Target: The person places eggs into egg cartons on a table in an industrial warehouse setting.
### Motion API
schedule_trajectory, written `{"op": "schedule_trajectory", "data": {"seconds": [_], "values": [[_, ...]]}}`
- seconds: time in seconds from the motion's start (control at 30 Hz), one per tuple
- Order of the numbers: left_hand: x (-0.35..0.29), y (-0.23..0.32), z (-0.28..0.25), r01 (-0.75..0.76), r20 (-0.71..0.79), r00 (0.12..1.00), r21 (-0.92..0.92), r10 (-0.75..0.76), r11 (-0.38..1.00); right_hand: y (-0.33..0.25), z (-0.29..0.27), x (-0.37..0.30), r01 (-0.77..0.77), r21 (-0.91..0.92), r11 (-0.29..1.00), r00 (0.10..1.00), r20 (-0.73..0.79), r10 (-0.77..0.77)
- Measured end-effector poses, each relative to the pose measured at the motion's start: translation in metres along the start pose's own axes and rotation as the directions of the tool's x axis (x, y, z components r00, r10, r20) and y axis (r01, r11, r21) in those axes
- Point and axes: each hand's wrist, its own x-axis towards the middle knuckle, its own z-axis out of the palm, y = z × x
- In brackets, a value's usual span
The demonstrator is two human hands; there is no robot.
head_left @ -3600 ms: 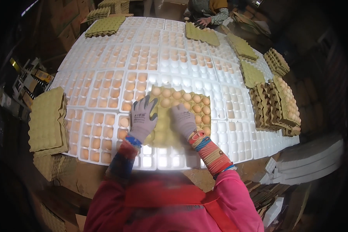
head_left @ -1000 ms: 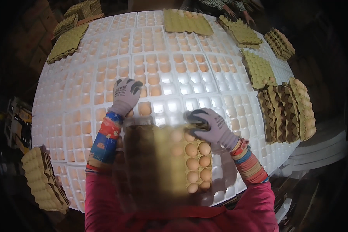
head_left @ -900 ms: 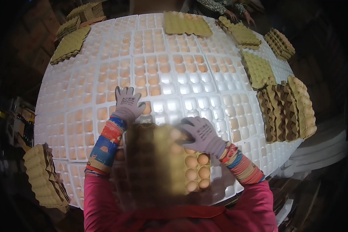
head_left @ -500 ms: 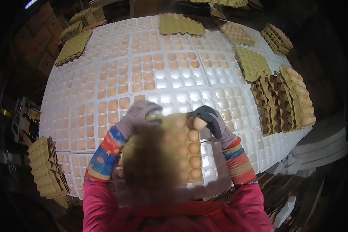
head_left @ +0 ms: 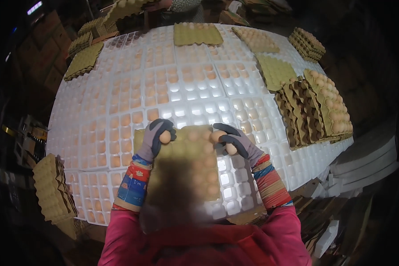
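My left hand, in a grey-purple glove with dark fingers, is closed around a brown egg over the far left part of a yellowish pulp egg tray. My right hand, gloved alike, is closed on two eggs: one egg by the fingertips and another egg under the fingers. It sits at the tray's far right corner. Eggs in the tray show along its right side, while a dark blurred patch hides much of its middle and near part.
White trays with square cups cover the table; many hold eggs, and several cups ahead stand empty. Stacked pulp trays with eggs on top are at right. More pulp trays lie at left. Another person's patterned sleeve appears at the far edge.
My left hand, blurred and spread before, now holds an egg. The right hand, which showed one egg, now has two. A person has appeared at the far side with pulp trays.
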Motion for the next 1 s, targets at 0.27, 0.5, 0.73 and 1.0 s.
{"op": "schedule_trajectory", "data": {"seconds": [0.27,0.5,0.73,1.0], "values": [[0.038,0.002,0.067,-0.187,0.337,0.935,0.739,-0.115,0.647,-0.012,0.017,0.048,0.013,-0.994,-0.111,0.994,0.026,-0.110],[-0.006,0.024,0.027,0.144,0.391,0.907,0.065,-0.158,0.987,0.004,-0.010,0.064,0.110,-0.994,0.021,0.982,0.105,-0.159],[-0.032,0.019,0.096,-0.267,0.360,0.930,0.801,-0.075,0.536,-0.026,0.004,0.064,0.086,-0.996,-0.016,0.993,0.087,-0.082],[-0.024,0.050,0.071,-0.354,0.507,0.854,0.731,-0.118,0.583,-0.017,-0.025,0.111,-0.067,-0.901,0.428,0.923,-0.218,-0.317]]}}
